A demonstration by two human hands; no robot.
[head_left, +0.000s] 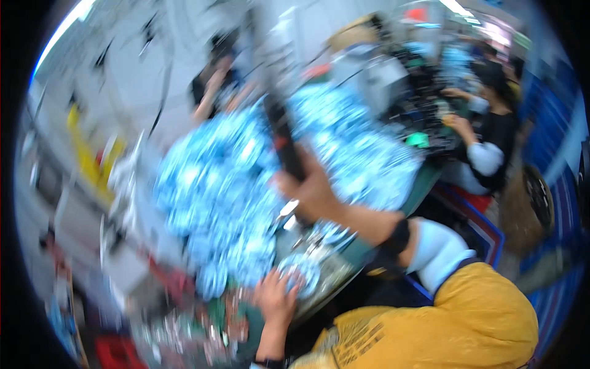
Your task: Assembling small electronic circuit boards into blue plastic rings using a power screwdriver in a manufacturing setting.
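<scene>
My right hand (313, 190) is closed around a dark tool (284, 138) with a red band, its long body running up and away from my fist over the heap of blue parts (246, 178). My left hand (276, 299) lies fingers down on one round blue part (299, 270) at the near edge of the bench (344, 270); whether those fingers pinch it or only press it flat I cannot tell, since the whole view is smeared by motion.

To do this well, I think the part wants pinning firmly with the left hand so it does not skate on the bench, with my fingertips kept to its rim and out from under the tool. The tool should come down square rather than tilted, and the heap just beside the part should not be nudged, or loose pieces may slide onto my working spot. Another person (491, 135) works at the far right, well apart from my hands.
</scene>
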